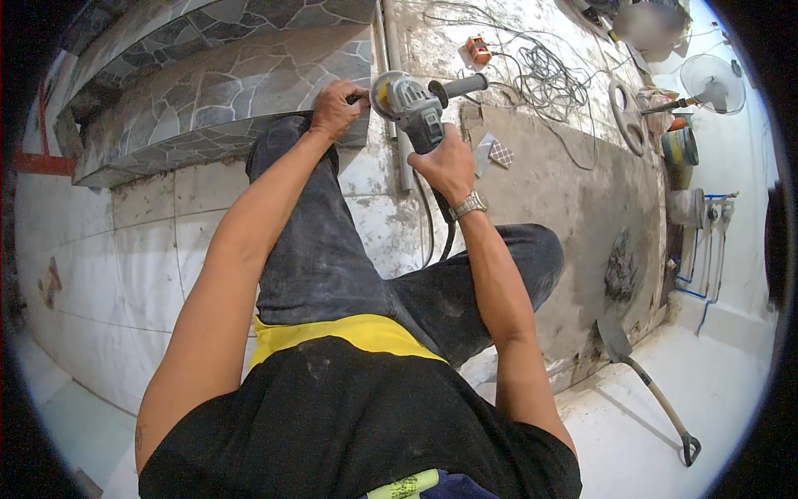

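Note:
My right hand (449,169), with a metal watch on its wrist, is wrapped round the body of a grey-and-black angle grinder (413,108). The grinder's yellowish disc faces left, close to the end of a step (274,71) covered in grey stone-pattern tiles. Its side handle sticks out to the right, and a dark cord hangs below my hand. My left hand (335,110) is closed at the step's end, just left of the disc. Something small and dark shows at its fingertips, too small to name. Whether the disc spins cannot be told.
Tangled cables (553,83) and an orange-and-black device (478,50) lie beyond the grinder. A patterned tile piece (501,154) is right of my hand. A shovel (657,391) lies at the lower right, near a dark heap (621,266). A fan (712,85) stands far right.

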